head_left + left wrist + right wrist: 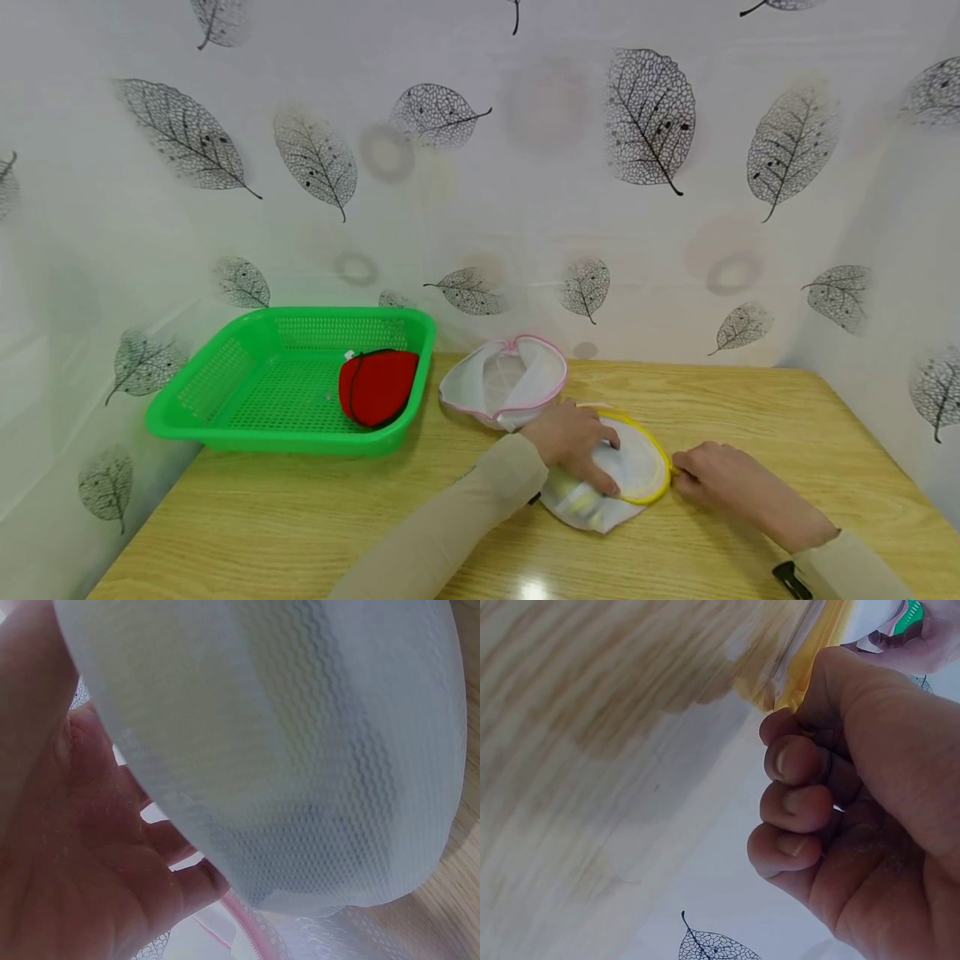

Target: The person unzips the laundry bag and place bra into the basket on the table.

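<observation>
**Pinching a yellow zip: two hands, two mesh bags, one basket**

Nearest first: two beige sleeves point(465, 512), plus one dark strap point(791, 579) by the right cuff. Two hands past those. The right hand point(720, 479) has its fingers curled in, thumb and index gripping the end of the yellow trim. The left hand point(573, 442) is draped over the same bag, fingers loosely bent, thumb apart from the index; its fingertips are partly hidden in the wrist view.

That one yellow-trimmed bag point(636, 465) lies on the tabletop point(300, 525), right of centre and between the hands. It's white and roundish, with a fine wavy weave up close, and bulges a bit. Something pale yellow shows through, too blurry to name. Bright yellow edging curves round its flat top.

Just behind it, one pink-trimmed bag point(504, 379), also white mesh, mouth gaping.

Off to the left, one green basket point(300, 442) with perforated sides, holding one red pouch point(381, 387) with a dark cord, leaning at its right end.

Furthest back, one pale backdrop point(540, 208) printed with dark skeleton leaves.
</observation>
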Tool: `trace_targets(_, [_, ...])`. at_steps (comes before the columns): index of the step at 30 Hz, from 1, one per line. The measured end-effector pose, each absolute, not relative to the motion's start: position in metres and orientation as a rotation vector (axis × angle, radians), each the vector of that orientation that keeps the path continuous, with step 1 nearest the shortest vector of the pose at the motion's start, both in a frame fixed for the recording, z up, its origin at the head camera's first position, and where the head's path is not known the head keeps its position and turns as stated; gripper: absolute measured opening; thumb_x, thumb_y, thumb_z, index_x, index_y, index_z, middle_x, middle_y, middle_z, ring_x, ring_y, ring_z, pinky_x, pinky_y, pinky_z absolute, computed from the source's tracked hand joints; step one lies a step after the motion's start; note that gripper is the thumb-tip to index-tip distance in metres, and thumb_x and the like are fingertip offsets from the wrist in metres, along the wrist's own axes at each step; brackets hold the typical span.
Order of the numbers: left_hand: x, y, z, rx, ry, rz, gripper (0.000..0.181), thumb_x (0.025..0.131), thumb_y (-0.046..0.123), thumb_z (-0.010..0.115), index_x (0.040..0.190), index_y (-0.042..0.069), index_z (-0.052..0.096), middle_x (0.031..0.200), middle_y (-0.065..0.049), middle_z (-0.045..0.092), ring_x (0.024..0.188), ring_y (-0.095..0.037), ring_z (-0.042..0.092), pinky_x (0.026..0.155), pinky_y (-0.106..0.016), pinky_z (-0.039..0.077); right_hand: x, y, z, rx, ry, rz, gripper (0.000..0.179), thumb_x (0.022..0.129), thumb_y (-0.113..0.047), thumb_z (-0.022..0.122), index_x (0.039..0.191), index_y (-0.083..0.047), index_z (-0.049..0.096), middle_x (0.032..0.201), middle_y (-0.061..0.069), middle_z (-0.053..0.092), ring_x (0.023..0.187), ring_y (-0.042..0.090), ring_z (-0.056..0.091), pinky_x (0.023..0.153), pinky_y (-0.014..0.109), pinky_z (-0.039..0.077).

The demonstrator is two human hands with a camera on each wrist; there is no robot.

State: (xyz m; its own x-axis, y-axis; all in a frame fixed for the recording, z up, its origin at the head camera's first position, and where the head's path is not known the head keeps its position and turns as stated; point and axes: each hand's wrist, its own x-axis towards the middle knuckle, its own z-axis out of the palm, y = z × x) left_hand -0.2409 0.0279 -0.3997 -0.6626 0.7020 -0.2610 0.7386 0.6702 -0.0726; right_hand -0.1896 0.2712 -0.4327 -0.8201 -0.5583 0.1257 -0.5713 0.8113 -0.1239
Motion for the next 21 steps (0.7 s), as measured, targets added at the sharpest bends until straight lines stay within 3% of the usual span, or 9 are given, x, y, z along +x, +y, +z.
trace_targets(21, [-0.2405,0.0285,-0.3991,1.137,2.661,-0.254,0.066,0.082,0.08,0.062,0.14,0.048,0.056,0.141,0.016,0.06,0.128,-0.007,0.055,0.104,-0.028,0.044,-0.1868,0.271,-0.4323,0.897,-2.934,0.226,0.034,0.079,-0.007,0.066,0.062,-0.024,0.042,0.058,-0.016,0.028,0.053,-0.003,0.022,0.051,0.017,0.021])
